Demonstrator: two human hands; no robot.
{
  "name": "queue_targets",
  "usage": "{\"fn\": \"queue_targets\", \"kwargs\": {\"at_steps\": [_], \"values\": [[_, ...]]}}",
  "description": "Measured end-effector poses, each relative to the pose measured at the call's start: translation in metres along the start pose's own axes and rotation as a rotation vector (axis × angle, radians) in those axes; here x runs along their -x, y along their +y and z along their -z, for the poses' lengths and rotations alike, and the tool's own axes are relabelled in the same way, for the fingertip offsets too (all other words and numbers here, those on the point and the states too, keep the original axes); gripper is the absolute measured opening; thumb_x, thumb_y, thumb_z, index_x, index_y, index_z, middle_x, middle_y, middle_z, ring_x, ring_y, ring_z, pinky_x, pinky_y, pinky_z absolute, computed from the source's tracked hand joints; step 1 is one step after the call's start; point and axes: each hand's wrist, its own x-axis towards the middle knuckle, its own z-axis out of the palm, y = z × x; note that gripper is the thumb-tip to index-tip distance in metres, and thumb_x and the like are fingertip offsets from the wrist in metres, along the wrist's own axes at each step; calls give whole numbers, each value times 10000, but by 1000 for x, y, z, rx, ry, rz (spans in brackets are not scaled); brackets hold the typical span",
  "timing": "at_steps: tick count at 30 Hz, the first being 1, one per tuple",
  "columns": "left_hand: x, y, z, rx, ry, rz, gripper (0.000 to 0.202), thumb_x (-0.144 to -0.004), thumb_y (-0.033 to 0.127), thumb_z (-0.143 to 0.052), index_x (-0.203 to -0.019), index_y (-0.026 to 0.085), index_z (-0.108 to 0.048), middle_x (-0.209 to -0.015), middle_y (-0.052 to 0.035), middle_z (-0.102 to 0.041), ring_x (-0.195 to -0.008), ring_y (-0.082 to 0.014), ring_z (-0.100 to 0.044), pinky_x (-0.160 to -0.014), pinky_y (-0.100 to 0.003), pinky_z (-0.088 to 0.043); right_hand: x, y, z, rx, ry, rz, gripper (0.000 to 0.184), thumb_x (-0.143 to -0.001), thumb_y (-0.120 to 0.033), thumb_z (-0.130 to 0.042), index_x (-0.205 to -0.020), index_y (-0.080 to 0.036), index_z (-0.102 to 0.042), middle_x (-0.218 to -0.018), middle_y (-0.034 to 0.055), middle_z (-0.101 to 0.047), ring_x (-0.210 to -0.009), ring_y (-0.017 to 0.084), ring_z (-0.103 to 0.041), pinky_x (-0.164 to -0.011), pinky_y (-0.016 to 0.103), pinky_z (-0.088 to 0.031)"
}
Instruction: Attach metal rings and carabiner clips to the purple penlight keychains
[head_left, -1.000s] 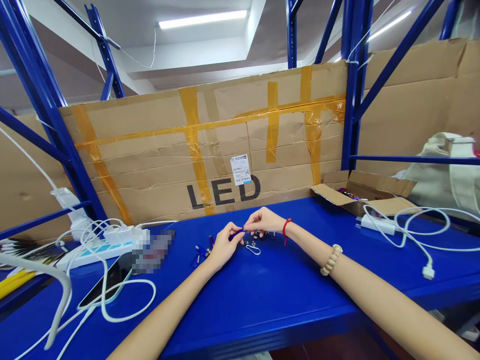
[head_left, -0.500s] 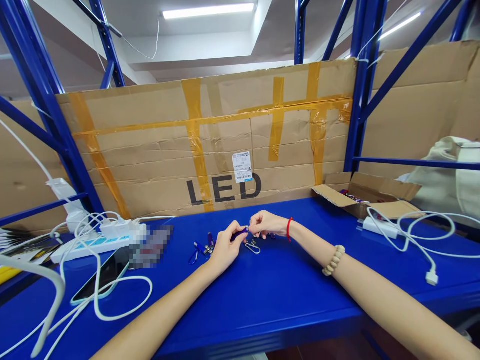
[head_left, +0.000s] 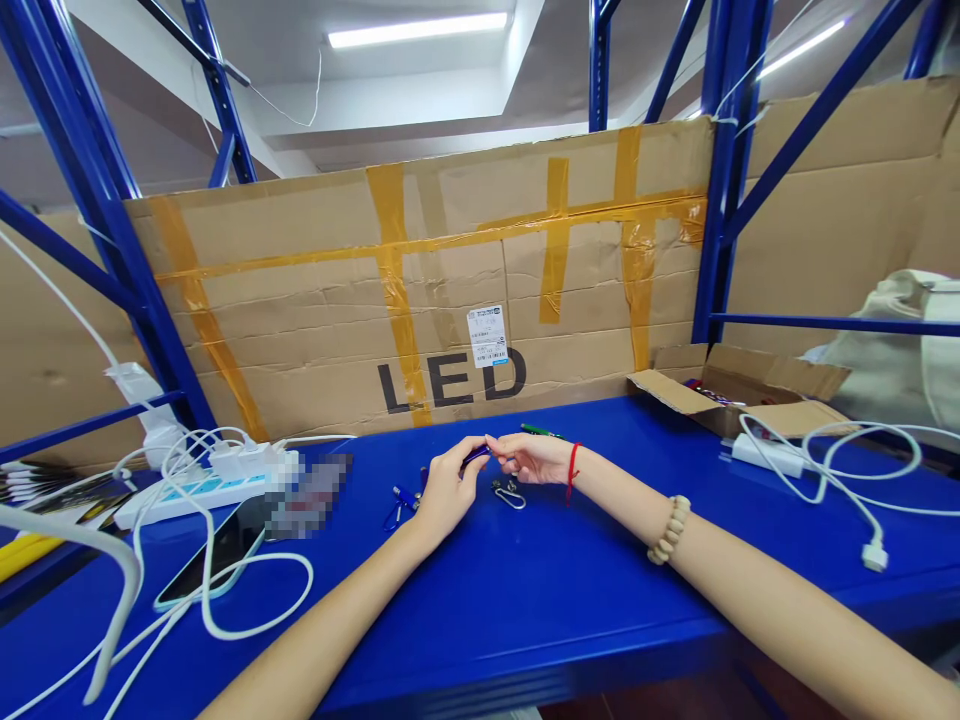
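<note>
My left hand (head_left: 444,488) pinches a small dark blue cylinder (head_left: 475,458), held just above the blue table (head_left: 540,590). My right hand (head_left: 531,458) meets it from the right, palm turned up, fingers closed at the cylinder's tip. A silver clip (head_left: 510,493) lies on the table just below both hands. Several small blue and metal parts (head_left: 401,497) lie left of my left hand. A green pen-like item (head_left: 541,431) lies just behind my right hand.
A taped cardboard sheet marked LED (head_left: 450,290) stands along the back. A white power strip (head_left: 202,487), a phone (head_left: 214,555) and looping white cables (head_left: 225,590) lie at left. An open cardboard box (head_left: 731,390) and a white charger cable (head_left: 840,470) sit at right.
My right hand has turned palm up and its fingers stay at the cylinder's tip. The view has shifted slightly. A green pen-like item now shows behind the right hand.
</note>
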Motion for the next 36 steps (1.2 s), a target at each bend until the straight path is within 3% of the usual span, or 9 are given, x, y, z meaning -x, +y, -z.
{"fn": "queue_targets", "kwargs": {"at_steps": [5,8,14,19,28,36], "values": [[-4,-5,-2,57,3,89,183,-803,199,-444,-912,187,-591,-754,-12,-636,-679,-148,-579,-628,-228,-429,-5,4,3,269,208,212,358,-579,-423,-753,-600,-132,-547,-561,-35,-524,-462,24,-446,-364,100,-332],[-6,-5,-4,123,37,152,177,-785,216,-460,-891,166,-593,-671,-8,-598,-643,-146,-559,-647,-242,-425,-4,3,6,406,265,339,380,-546,-475,-742,-637,-129,-612,-519,-37,-509,-456,36,-433,-384,127,-348],[-8,-5,-4,229,74,213,184,-759,256,-496,-877,150,-590,-603,3,-565,-636,-153,-555,-676,-261,-423,-7,1,17,513,240,536,465,-535,-456,-738,-868,-137,-678,-565,-18,-569,-473,61,-466,-407,160,-364],[-6,-7,-7,235,21,196,197,-772,260,-488,-894,147,-593,-605,0,-573,-666,-159,-559,-708,-267,-419,-11,2,26,606,177,660,375,-552,-438,-728,-764,-130,-696,-701,25,-612,-501,76,-501,-406,173,-380],[0,-4,-10,230,-70,178,151,-795,274,-472,-836,171,-573,-607,8,-575,-646,-152,-551,-682,-261,-420,-4,-4,24,757,180,697,327,-501,-435,-749,-634,-141,-695,-638,18,-608,-485,81,-492,-438,192,-400],[5,-7,-10,211,-83,152,139,-801,285,-460,-699,190,-451,-609,23,-574,-624,-130,-541,-626,-225,-402,-4,0,24,808,205,574,315,-545,-414,-721,-666,-123,-702,-551,13,-609,-442,75,-477,-420,180,-385]]}}
